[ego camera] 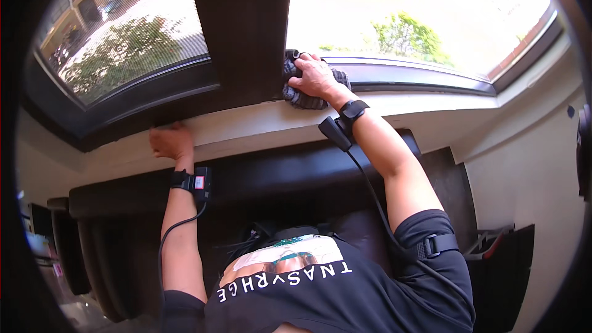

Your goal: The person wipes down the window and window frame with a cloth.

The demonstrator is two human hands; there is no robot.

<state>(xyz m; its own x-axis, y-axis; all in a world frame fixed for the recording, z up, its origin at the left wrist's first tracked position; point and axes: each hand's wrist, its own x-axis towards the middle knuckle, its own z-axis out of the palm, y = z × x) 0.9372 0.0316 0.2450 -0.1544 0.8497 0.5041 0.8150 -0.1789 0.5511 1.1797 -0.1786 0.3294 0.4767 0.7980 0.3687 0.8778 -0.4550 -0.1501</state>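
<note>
My right hand [314,74] presses a dark grey patterned cloth [300,97] into the lower left corner of the right window's dark frame [416,74]. Its fingers are bent over the cloth, which bunches out on both sides of the hand. Farther left, my left hand [171,141] rests at the white windowsill [259,122], just below the left sash's dark frame [152,99]. That hand is curled and slightly blurred, and its fingertips are hidden. I see nothing held in it.
Below the sill runs the back of a dark leather sofa [273,171], between me and the window. Cables lead from black wrist devices, one [202,184] on the left and one [335,133] on the right. A wall [513,148] stands at the right.
</note>
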